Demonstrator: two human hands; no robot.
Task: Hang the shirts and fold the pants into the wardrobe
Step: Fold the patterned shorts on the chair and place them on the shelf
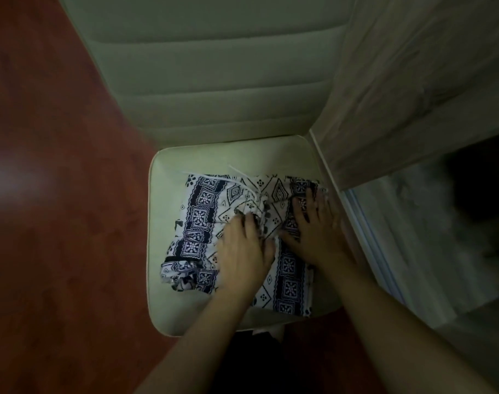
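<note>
So the patterned pants [203, 220] are sitting folded in the middle of the chair seat [164, 294]. Left hand [242, 248] and right hand [313, 226] are lying side by side on them, pressing flat with fingers spread.

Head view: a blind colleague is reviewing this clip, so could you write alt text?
The left hand and right hand rest on patterned pants folded on a pale chair seat. Red-brown floor lies left, a wood-grain wardrobe door right.
</note>
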